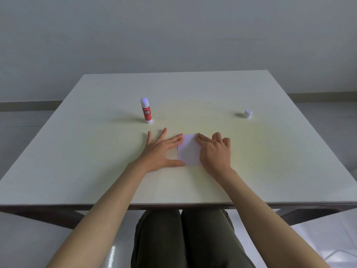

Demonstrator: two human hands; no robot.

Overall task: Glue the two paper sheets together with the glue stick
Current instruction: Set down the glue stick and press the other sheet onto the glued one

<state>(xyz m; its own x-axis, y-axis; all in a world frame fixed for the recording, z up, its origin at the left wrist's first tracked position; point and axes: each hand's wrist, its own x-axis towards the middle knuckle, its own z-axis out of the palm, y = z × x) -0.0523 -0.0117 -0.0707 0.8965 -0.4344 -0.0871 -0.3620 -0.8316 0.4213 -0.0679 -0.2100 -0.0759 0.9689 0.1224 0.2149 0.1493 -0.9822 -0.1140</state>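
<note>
A small white square of paper [189, 149] lies flat on the table in front of me; I cannot tell whether it is one sheet or two stacked. My left hand [161, 149] rests spread on the table, its fingertips and thumb touching the paper's left edge. My right hand [214, 149] presses its fingers on the paper's right side and covers that edge. The glue stick [146, 111], red with a white uncapped top, stands upright behind my left hand. Its white cap [247, 113] sits apart at the right.
The white table [96, 151] stretches wide on every side of the paper, its near edge just above my knees. A plain grey wall stands behind the far edge.
</note>
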